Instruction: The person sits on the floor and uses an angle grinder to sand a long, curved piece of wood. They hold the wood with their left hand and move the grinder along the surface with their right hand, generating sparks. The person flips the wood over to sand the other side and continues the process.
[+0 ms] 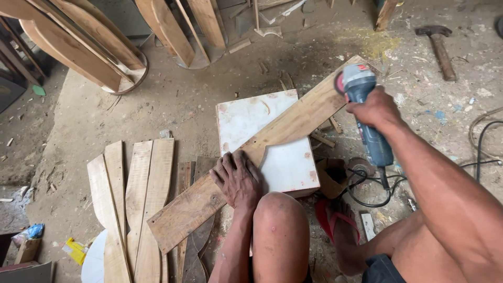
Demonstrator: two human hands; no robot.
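A long wooden plank (283, 131) lies diagonally across a white square block (285, 167) on the dusty floor. My left hand (238, 178) presses flat on the plank near its middle, just above my knee. My right hand (374, 107) grips a blue angle grinder (367, 112), whose disc end (340, 83) hovers at the plank's far upper end. The grinder's black cable (367, 191) loops on the floor beside the block.
Several curved cut boards (131, 199) lie to the left. More shaped wooden pieces (84, 42) lean at the top. A hammer (440, 47) rests at the upper right. My foot in a red sandal (335, 220) is planted right of the block.
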